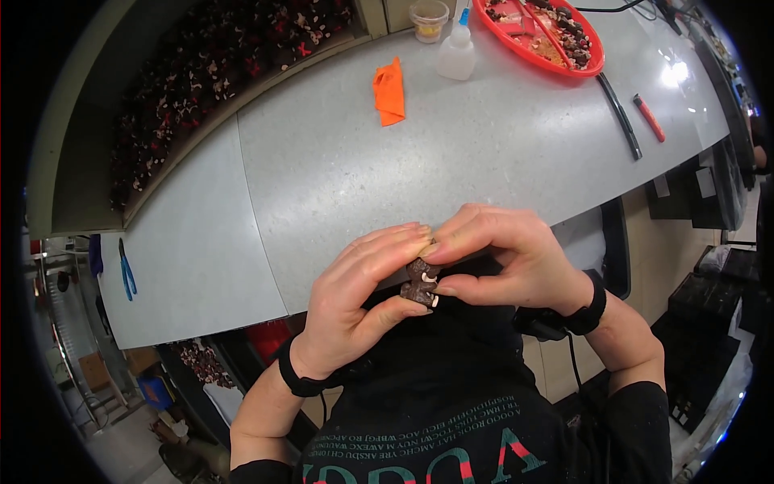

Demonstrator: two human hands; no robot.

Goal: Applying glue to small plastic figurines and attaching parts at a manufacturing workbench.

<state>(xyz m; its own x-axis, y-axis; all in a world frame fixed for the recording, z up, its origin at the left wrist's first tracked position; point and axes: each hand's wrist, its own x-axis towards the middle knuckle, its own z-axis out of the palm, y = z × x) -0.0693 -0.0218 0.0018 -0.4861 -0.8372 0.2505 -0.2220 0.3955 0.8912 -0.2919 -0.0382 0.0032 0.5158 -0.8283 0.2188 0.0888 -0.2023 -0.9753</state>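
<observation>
Between my two hands, just off the table's near edge, is a small dark brown figurine with cream-coloured bits on its right side. My left hand pinches it from the left, its thumb under the lower part and its fingers along the top. On the other side my right hand grips it with thumb and fingers near the upper end and the right side. The fingertips hide part of the figurine.
A bin piled with similar dark pieces stands at the back left. Across the table lie an orange cloth, a squeeze bottle, a clear cup, a red divided tray, a black strip, a red marker and blue-handled pliers.
</observation>
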